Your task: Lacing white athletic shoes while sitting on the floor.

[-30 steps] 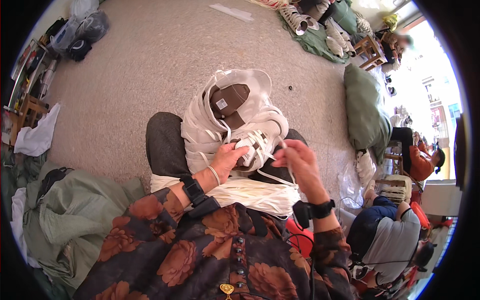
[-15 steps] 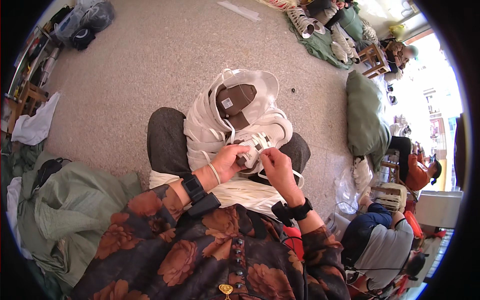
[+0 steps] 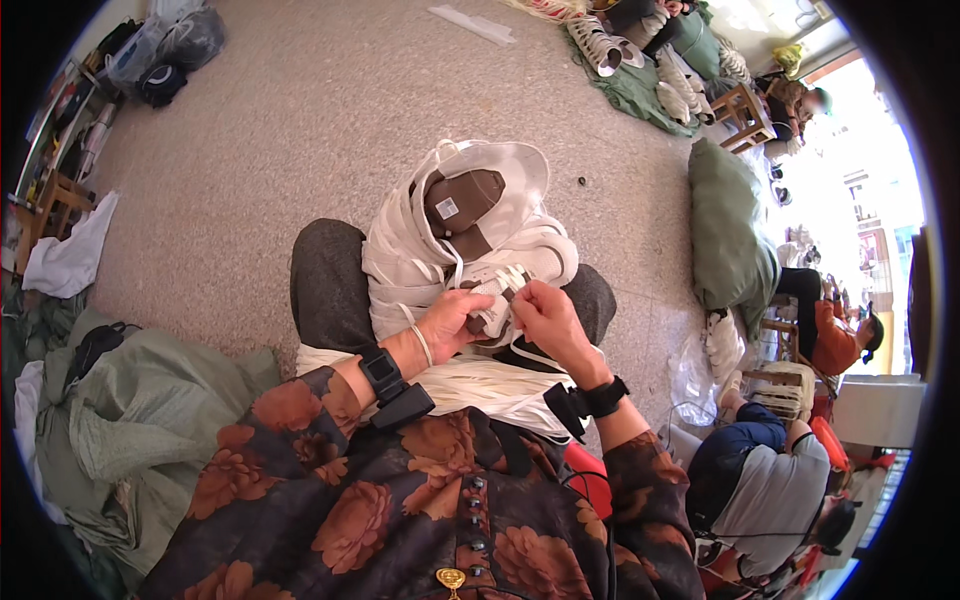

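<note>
A nested stack of white shoe uppers (image 3: 405, 240) rests on my lap between my knees, its top opening showing a brown inner piece (image 3: 466, 203) with a small white label. At its near end lies the laced front of a white and brown shoe upper (image 3: 492, 283). My left hand (image 3: 452, 320) grips the near edge of this upper, thumb on top. Just right of it, my right hand (image 3: 552, 318) is closed in a pinch over the white shoelace (image 3: 517, 277) at the eyelets; the fingertips partly hide the lace.
A bundle of loose white laces (image 3: 480, 388) lies across my lap. Green cloth (image 3: 170, 430) is heaped at the left. On the right are a stuffed green sack (image 3: 733, 225), a wooden stool (image 3: 742, 118), and a seated co-worker in grey (image 3: 770, 480). More uppers (image 3: 597, 45) lie farther back.
My right hand has turned and moved slightly upward over the eyelets. The left hand keeps its hold on the upper. The whole view has shifted a little.
</note>
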Available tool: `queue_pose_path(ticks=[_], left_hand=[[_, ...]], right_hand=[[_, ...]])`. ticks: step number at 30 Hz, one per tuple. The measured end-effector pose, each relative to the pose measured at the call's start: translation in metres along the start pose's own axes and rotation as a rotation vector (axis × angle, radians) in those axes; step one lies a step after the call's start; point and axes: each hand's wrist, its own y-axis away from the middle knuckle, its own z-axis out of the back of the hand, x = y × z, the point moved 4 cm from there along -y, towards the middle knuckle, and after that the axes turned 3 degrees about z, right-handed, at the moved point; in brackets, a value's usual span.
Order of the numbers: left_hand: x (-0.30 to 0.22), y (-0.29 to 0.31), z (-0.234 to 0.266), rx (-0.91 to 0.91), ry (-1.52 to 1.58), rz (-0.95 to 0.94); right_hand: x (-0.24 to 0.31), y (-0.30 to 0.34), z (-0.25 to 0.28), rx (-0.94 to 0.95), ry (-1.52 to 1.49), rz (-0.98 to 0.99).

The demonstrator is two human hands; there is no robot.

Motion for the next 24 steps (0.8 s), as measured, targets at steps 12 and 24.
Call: queue_pose_path(ticks=[12,24], left_hand=[[0.001,0.0,-0.004,-0.113,-0.053,0.043],[0.01,0.002,-0.006,-0.087,-0.098,-0.058]], right_hand=[[0.023,0.016,-0.006,-0.322,0.524,0.483],[0.028,-0.017,-0.003,-0.151,0.437,0.387]])
